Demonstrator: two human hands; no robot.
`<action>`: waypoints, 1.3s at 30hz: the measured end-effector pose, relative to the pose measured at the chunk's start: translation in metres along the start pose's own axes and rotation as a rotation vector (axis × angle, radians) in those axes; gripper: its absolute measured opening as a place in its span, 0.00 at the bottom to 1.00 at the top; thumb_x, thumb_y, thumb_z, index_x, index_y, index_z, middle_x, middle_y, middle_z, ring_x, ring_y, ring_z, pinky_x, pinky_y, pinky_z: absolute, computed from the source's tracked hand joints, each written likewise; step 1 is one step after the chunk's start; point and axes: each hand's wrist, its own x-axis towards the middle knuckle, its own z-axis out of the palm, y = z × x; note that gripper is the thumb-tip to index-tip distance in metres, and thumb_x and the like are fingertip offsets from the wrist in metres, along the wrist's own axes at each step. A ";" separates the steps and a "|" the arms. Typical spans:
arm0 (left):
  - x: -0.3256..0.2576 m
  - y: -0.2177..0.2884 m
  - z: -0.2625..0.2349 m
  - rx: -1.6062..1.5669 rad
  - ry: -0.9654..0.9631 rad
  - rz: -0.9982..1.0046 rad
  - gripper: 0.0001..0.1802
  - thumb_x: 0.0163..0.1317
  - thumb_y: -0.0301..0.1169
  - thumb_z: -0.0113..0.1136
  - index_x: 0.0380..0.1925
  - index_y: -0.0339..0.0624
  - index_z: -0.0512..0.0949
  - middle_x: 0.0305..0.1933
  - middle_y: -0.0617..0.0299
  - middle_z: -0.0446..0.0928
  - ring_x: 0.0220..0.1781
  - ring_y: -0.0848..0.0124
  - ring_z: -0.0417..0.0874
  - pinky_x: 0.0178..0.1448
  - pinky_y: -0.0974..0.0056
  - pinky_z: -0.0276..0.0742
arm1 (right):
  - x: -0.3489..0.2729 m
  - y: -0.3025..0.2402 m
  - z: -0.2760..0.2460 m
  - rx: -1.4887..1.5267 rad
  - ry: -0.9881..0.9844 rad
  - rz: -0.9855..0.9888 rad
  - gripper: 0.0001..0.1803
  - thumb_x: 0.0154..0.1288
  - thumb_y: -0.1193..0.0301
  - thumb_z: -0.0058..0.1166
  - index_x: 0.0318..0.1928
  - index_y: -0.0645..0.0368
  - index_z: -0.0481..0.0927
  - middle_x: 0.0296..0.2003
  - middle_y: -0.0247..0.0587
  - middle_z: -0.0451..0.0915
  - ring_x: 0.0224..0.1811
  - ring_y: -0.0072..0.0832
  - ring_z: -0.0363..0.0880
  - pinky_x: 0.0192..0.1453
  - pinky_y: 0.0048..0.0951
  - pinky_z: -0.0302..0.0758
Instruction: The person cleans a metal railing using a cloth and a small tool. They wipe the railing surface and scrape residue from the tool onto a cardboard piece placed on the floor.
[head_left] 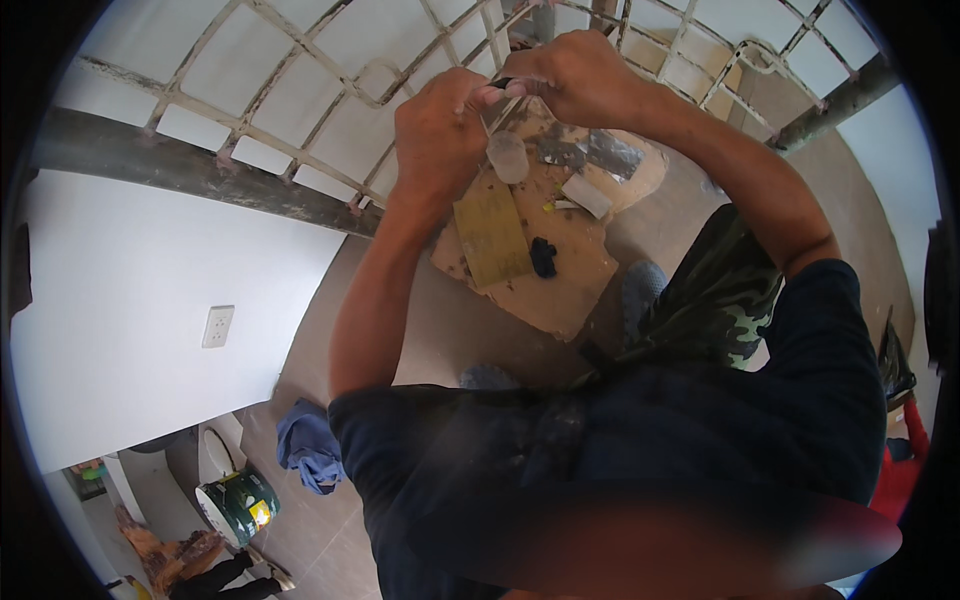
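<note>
Both arms reach up to the metal grille, its white paint worn and patchy (290,140). My left hand (438,125) is closed, with thumb and fingertips pinched together at a bar. Opposite it, my right hand (580,78) is closed too, its fingertips nearly meeting the left ones. A small dark strip (502,83) shows between the fingertips of both hands; what it is made of cannot be made out. Beneath the hands, a translucent plastic cup (508,157) stands on a sheet of brown cardboard (570,290) on the floor.
On the cardboard lie a yellowish sheet (490,235), a black crumpled scrap (543,257), a whitish block (587,196) and grey sheet pieces (613,153). A blue cloth (310,445) and a green paint bucket (240,507) are at lower left. Another person's red sleeve (900,470) shows at right.
</note>
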 end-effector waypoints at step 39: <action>-0.300 -0.041 0.208 0.233 -0.672 -0.855 0.15 0.62 0.26 0.64 0.49 0.42 0.77 0.45 0.43 0.77 0.48 0.48 0.82 0.45 0.48 0.80 | -0.094 0.172 0.214 0.462 -0.558 0.455 0.13 0.54 0.77 0.56 0.41 0.67 0.84 0.34 0.60 0.85 0.41 0.53 0.86 0.43 0.49 0.80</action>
